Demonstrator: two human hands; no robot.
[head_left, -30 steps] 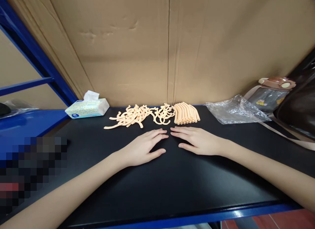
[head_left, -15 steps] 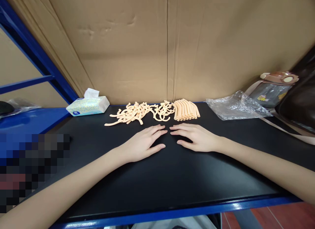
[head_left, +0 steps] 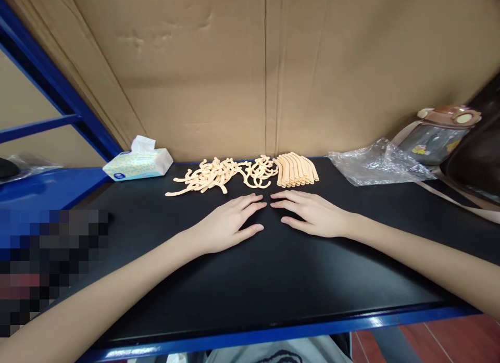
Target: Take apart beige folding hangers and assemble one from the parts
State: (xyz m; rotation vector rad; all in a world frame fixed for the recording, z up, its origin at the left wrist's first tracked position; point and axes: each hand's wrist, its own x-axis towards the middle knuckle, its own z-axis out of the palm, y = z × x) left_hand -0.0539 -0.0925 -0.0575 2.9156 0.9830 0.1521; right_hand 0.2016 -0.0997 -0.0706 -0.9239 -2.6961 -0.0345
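My left hand (head_left: 230, 223) lies palm down on the black tabletop (head_left: 250, 285), fingers stretched out and holding nothing. Facing it, my right hand (head_left: 310, 213) rests the same way, its fingertips a small gap from those of the left. Beyond the left hand is a loose heap of peach-coloured curved pieces (head_left: 211, 174), some with knobbed ends. A smaller cluster of thin curved peach pieces (head_left: 258, 171) lies beside it. Behind the right hand, several peach curved tubes (head_left: 297, 170) are stacked side by side in a neat bundle. Neither hand touches any of these pieces.
A tissue pack (head_left: 138, 162) stands at the back left. At the back right lie a crumpled clear plastic bag (head_left: 378, 162) and a drinking bottle (head_left: 437, 136) with a brown lid and strap. A cardboard wall (head_left: 195, 82) closes off the back. Blue metal edging (head_left: 273, 334) runs along the front.
The view has shifted slightly, so the tabletop things sit a little higher in the picture. Both hands keep the same flat pose on the table.
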